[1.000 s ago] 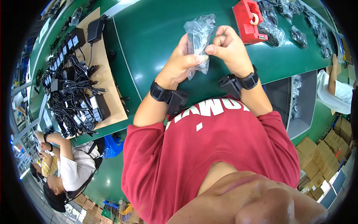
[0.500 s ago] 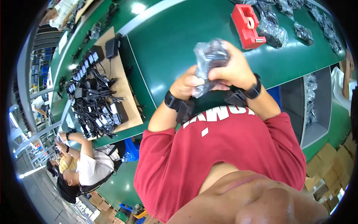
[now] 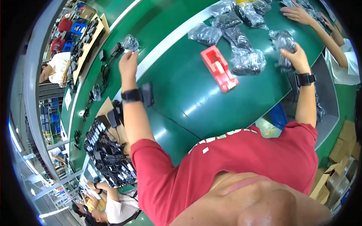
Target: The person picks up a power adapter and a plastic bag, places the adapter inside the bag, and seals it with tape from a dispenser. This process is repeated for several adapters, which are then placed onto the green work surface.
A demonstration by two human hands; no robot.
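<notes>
My left hand (image 3: pixel 128 62) reaches far out to the left, its fingers on a small clear bag with a black item inside (image 3: pixel 131 42), over the lighter green strip (image 3: pixel 162 56). Stretched out to the right, my right hand (image 3: pixel 296 56) closes on another clear bag holding a black item (image 3: pixel 281 39) on the dark green table (image 3: pixel 188 98). Both wrists wear black bands. Between my arms a red tape dispenser (image 3: pixel 218 67) sits on the table.
Several bagged black items (image 3: pixel 241 45) lie beyond the dispenser. Another person's hand (image 3: pixel 298 13) and white sleeve (image 3: pixel 341 64) work at the top right. Black adapters with cables (image 3: pixel 109 158) pile on cardboard at left. Cardboard boxes (image 3: pixel 339 150) stand at the right. Other people sit at left (image 3: pixel 56 67).
Both hands were together in front of my chest on one bag. Now they have spread apart, the left carrying the bag out to the left, the right reaching another bag at the right.
</notes>
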